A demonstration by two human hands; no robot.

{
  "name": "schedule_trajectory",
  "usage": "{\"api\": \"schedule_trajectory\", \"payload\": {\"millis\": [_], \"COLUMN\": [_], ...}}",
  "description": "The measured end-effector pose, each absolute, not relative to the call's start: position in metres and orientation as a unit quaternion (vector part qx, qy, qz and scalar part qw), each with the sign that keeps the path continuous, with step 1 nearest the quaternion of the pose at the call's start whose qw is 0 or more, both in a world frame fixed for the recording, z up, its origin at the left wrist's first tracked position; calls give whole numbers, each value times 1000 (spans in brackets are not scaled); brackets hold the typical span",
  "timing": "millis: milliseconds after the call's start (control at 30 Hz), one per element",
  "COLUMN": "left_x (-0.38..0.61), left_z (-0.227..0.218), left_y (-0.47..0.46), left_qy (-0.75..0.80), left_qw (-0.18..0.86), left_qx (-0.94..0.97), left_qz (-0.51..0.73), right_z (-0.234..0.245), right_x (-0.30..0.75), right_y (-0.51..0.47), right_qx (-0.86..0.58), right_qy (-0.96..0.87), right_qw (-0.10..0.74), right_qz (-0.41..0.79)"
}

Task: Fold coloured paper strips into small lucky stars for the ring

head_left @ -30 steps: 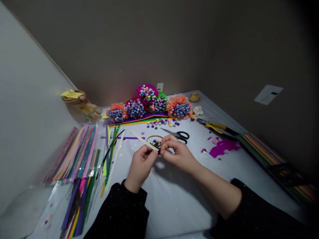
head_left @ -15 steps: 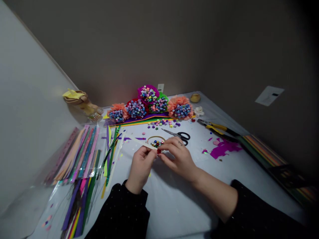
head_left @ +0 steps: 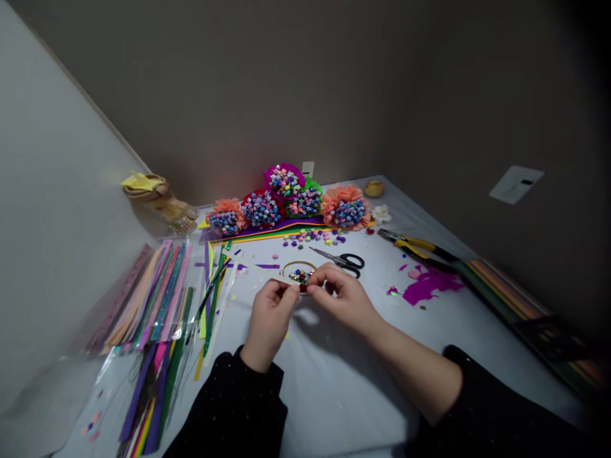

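Note:
My left hand (head_left: 270,318) pinches a pale narrow paper strip (head_left: 285,280) between thumb and forefinger; the strip runs out to the upper left. A small red piece (head_left: 303,288) shows between the two hands. My right hand (head_left: 344,298) meets the left there, thumb and fingertips closed at the red piece's right side. Just beyond my fingers is a gold-rimmed round dish (head_left: 298,262) with shiny multicoloured little stars (head_left: 300,275), partly covered by my hands. Black-handled scissors (head_left: 341,259) lie behind my right hand.
Paper flowers filled with stars (head_left: 260,208) line the back, with loose paper stars (head_left: 315,238) before them. Bagged paper strips (head_left: 157,292) lie left. Yellow-black pliers (head_left: 415,245), magenta scraps (head_left: 429,284) and a pack of coloured paper (head_left: 520,299) are at right.
My right fingers have shifted their grip slightly at the red piece, which is now less visible. The pale strip sits at a slightly different angle; my left hand stays nearly in place.

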State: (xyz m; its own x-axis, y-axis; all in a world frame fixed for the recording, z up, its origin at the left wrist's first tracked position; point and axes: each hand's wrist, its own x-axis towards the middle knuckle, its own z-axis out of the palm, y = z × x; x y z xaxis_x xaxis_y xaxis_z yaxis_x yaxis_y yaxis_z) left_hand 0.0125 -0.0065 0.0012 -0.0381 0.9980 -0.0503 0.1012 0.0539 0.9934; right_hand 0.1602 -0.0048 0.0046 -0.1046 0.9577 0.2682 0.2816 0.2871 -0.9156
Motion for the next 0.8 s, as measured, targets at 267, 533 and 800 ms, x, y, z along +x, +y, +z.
{"api": "schedule_trajectory", "payload": {"millis": [267,533,800], "left_x": [13,12,8], "left_z": [6,-1,-1], "left_y": [-7,-5,-2], "left_qy": [532,494,474], "left_qw": [478,588,604], "left_qx": [548,471,494], "left_qz": [435,434,408], "right_z": [2,6,7], "right_x": [160,165,165], "right_y": [2,2,1], "right_qx": [-486,-460,-477], "right_qy": [-564,-566,-591], "right_qw": [428,409,388], "right_qz": [512,549,522]}}
